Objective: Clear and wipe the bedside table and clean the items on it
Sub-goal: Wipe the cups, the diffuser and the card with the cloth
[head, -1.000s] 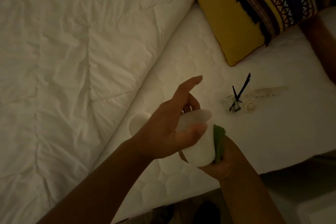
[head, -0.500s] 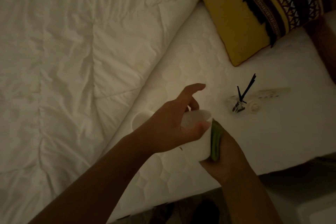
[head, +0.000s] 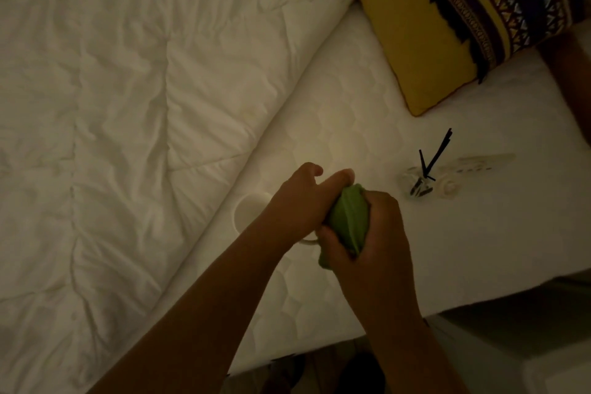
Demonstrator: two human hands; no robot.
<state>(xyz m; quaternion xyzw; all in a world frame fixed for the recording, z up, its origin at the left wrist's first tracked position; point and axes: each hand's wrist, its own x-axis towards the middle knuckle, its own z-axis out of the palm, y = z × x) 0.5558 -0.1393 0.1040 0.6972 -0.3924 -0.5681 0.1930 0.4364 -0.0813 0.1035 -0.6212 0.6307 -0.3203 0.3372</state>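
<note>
Just below the centre of the frame, both hands close on a bunched green cloth [head: 347, 221], held over the white mattress [head: 351, 99]. The bundle's long axis runs nearly up and down the picture, its top end leaning slightly right and its lower end poking out under the right thumb. The right hand [head: 371, 233] wraps the cloth from the right, fingers curled tight and thumb across the front. The left hand [head: 297, 201] meets it from the left, fingers bent, one fingertip [head: 347, 174] lying on the cloth's top end.

Half a second ago a white cup showed between the hands, the cloth was only a narrow folded strip against the right palm, and the left forefinger stuck out straight. Now the cloth hides the cup and the left fingers have drawn in.

A white mug [head: 238, 206] lies on the mattress just behind the left wrist. Right of the hands, a small reed diffuser [head: 419, 185] lies tipped over.
</note>
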